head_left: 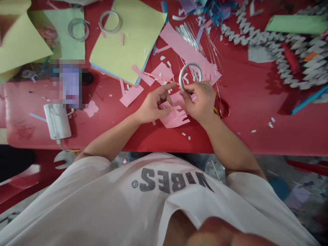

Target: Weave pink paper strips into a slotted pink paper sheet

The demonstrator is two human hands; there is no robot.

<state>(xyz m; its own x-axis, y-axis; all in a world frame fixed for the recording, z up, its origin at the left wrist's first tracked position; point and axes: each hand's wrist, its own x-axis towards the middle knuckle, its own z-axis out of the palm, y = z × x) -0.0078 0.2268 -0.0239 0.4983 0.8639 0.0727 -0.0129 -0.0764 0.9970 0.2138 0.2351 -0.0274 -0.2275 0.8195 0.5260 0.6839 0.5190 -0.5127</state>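
My right hand (201, 101) pinches a roll of tape (182, 73), its ring standing up above the fingers. Close by on the left, my left hand (156, 105) has its index finger stretched toward the roll and its thumb apart, the other fingers curled. A thin pink striped stick (160, 78) runs to the left index fingertip; whether a finger touches it I cannot tell. Below both hands lies a pink paper piece with slits cut in its edge (176, 118). Red-handled scissors (223, 107) are partly hidden behind my right wrist.
Yellow sheets (128, 41) carry another tape roll (110, 22). A white power bank with a cable (57, 121) lies at left. Silver wires (191, 37) and paper scraps spread behind the hands. A folded grey paper chain (279, 51) and a blue stick (310, 99) lie at right.
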